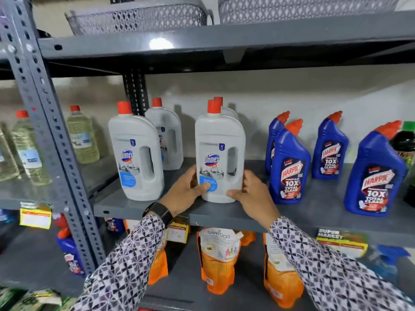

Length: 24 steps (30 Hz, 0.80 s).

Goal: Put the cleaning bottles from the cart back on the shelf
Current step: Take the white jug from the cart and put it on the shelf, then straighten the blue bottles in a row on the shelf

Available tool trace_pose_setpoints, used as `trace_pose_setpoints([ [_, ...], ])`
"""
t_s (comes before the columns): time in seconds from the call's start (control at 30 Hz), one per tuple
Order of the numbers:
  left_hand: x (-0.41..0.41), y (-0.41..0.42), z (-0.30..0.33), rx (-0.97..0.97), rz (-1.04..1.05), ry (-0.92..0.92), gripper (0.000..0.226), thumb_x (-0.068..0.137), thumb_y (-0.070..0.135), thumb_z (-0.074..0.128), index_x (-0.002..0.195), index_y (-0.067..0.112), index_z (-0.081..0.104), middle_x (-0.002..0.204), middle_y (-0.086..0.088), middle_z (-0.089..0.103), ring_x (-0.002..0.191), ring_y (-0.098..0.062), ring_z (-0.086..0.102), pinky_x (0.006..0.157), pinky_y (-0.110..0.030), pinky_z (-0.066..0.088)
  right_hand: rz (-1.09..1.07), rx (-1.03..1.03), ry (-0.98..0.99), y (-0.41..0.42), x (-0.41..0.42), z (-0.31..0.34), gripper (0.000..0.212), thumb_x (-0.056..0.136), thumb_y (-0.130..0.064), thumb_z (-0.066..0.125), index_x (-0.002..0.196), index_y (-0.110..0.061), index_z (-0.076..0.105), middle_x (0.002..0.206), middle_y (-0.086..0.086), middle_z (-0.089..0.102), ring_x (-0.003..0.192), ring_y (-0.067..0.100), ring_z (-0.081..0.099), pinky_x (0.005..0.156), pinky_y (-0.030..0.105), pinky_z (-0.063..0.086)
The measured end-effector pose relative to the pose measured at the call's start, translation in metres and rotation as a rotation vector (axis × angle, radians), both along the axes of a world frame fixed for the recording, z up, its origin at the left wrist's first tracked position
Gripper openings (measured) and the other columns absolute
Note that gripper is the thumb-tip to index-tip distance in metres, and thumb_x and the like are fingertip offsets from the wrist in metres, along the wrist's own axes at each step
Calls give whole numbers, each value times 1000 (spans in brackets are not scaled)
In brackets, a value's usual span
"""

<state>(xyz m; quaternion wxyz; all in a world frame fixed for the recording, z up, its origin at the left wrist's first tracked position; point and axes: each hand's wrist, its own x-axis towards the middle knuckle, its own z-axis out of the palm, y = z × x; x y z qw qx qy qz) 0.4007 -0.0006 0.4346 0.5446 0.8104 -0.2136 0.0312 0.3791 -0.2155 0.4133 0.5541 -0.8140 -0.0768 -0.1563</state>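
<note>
A white Domex bottle with a red cap stands upright near the front of the grey shelf. My left hand grips its lower left side and my right hand grips its lower right side. A second white Domex bottle stands to the left, a third behind that one, and another is half hidden behind the held bottle. Several blue Harpic bottles stand on the right part of the shelf. The cart is out of view.
Pale yellow liquid bottles fill the neighbouring shelf beyond the grey upright post. Orange Santoor pouches sit on the shelf below. Grey baskets rest on the top shelf. A green-capped dark bottle stands at the far right.
</note>
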Motion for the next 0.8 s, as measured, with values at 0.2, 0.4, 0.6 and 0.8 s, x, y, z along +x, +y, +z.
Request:
trace_pose_setpoints([
  [0.2, -1, 8, 0, 50, -30, -42, 50, 97, 15, 64, 143, 22, 48, 132, 12, 68, 115, 8, 66, 89, -7, 53, -4, -32, -6, -3, -5, -5, 50, 83, -12, 83, 126, -25, 60, 122, -5, 75, 108, 11, 74, 98, 43, 61],
  [0.4, -1, 11, -4, 37, -19, -19, 54, 97, 11, 64, 146, 24, 46, 139, 10, 66, 124, -2, 64, 102, -20, 54, -20, -91, -31, -2, -7, -5, 49, 84, -17, 82, 126, -27, 58, 124, -3, 74, 108, 13, 73, 97, 43, 61],
  [0.6, -13, 9, -3, 101, 66, -44, 56, 96, 24, 66, 146, 35, 44, 136, 16, 66, 121, 2, 64, 108, -34, 52, -19, -144, -1, -1, -22, 3, 55, 88, -20, 79, 137, -24, 56, 127, -4, 71, 110, 9, 69, 100, 37, 58],
  [0.8, -62, -26, -11, -14, 520, -406, 40, 92, 24, 69, 132, 27, 62, 116, 7, 70, 96, -7, 68, 85, -23, 54, -351, -39, -304, -51, -67, -4, 34, 90, -16, 76, 122, -23, 68, 107, -6, 76, 96, 6, 73, 83, 30, 63],
])
